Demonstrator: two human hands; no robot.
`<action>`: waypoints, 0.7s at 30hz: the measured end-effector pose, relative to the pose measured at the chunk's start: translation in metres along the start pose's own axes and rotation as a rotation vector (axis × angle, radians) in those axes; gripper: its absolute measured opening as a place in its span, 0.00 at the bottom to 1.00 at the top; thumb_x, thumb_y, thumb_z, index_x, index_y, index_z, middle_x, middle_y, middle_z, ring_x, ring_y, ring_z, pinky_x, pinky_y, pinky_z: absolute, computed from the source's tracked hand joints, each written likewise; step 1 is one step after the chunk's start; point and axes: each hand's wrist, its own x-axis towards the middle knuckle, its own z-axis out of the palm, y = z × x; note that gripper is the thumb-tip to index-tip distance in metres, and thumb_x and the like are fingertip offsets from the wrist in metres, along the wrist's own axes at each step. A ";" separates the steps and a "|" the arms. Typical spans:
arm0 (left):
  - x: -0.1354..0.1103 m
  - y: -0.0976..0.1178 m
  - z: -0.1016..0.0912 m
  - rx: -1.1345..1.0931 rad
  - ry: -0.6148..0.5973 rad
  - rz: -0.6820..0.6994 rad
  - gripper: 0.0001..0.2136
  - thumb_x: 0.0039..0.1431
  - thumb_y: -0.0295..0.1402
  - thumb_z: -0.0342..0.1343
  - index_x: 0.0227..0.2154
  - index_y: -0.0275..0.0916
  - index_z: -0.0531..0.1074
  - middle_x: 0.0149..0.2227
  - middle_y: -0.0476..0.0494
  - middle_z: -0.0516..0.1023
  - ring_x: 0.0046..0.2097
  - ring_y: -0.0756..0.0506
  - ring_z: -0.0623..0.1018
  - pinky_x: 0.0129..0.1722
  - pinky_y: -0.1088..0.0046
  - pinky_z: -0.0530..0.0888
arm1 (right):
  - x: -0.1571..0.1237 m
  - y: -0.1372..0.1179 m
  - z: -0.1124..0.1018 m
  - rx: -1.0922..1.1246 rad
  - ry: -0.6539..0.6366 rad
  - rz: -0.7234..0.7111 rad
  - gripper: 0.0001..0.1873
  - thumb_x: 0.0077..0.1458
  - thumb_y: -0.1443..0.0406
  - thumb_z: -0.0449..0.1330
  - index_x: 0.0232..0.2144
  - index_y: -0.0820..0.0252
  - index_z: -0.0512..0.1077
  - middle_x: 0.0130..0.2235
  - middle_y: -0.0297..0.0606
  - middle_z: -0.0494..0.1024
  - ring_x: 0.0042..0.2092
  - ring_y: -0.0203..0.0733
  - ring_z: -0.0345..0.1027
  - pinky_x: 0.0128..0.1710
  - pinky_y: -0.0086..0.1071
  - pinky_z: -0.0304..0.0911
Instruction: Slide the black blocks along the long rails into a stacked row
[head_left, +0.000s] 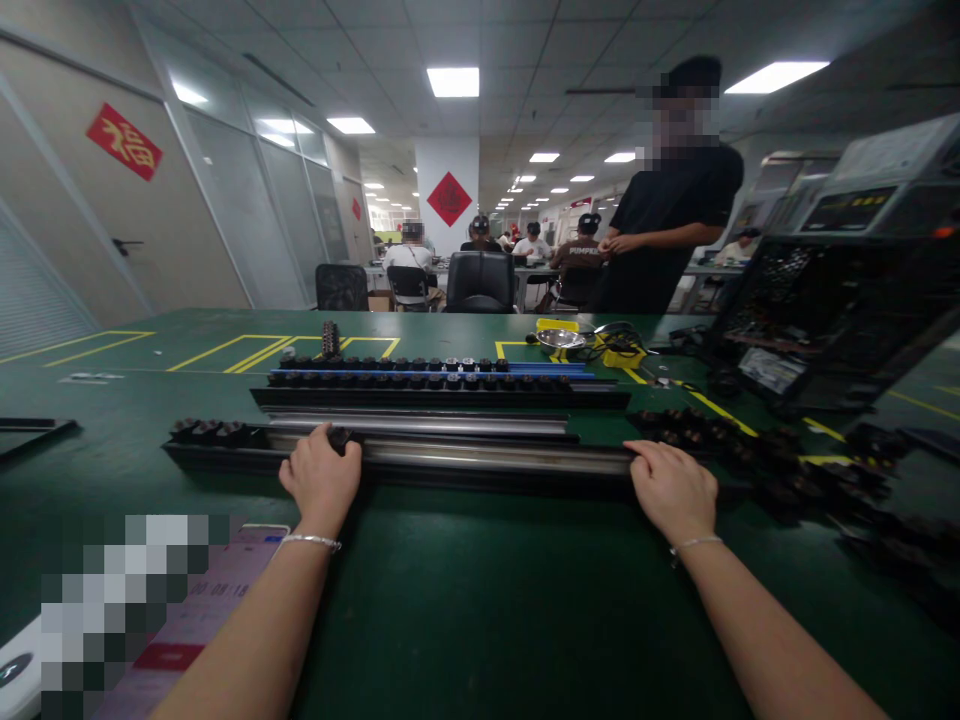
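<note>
A long black channel rail (480, 482) with a shiny metal inner strip lies crosswise on the green table in front of me. Toward its left part, my left hand (324, 482) pinches a small black block (343, 438) at the rail. Several similar black blocks (214, 432) sit in a row at the left end. My right hand (675, 488) is closed over the rail near its right end, fingertips on the upper edge. Just behind lies a bare silver rail (420, 424). Farther back, another black rail (450, 398) stands with rows of black blocks and a blue strip.
Many loose black blocks (810, 470) are heaped at the right. A metal bowl (561, 339) and yellow trays (622, 352) stand farther back. An open black machine case (810, 300) is at the right. A phone (187, 640) lies front left. A person (664, 220) stands beyond the table.
</note>
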 end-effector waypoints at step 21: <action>-0.004 0.005 0.002 -0.052 -0.012 0.060 0.19 0.54 0.39 0.47 0.48 0.37 0.68 0.46 0.35 0.73 0.51 0.37 0.70 0.59 0.47 0.54 | -0.001 -0.001 -0.001 0.014 0.010 -0.003 0.21 0.56 0.65 0.44 0.42 0.53 0.76 0.49 0.37 0.76 0.52 0.48 0.64 0.51 0.46 0.56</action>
